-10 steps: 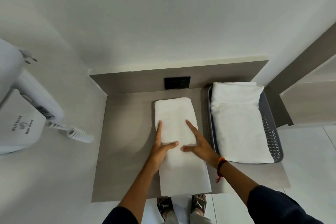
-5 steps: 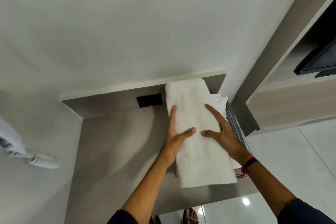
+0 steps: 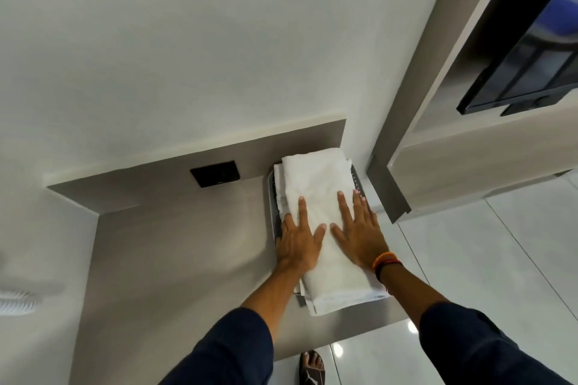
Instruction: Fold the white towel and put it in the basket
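Resting flat on folded white towel (image 3: 325, 197), both hands' fingers (image 3: 344, 206), basket (image 3: 271, 194) beneath

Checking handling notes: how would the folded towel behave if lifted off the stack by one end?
The folded white towel would probably droop and unfold; it already overhangs the basket. Both hands pressing flat suggests it is soft.

White towel (image 3: 325, 228): folded to long narrow rectangle, lies flat lengthwise in grey perforated basket (image 3: 357, 182), atop other white cloth; basket at counter's right rear corner
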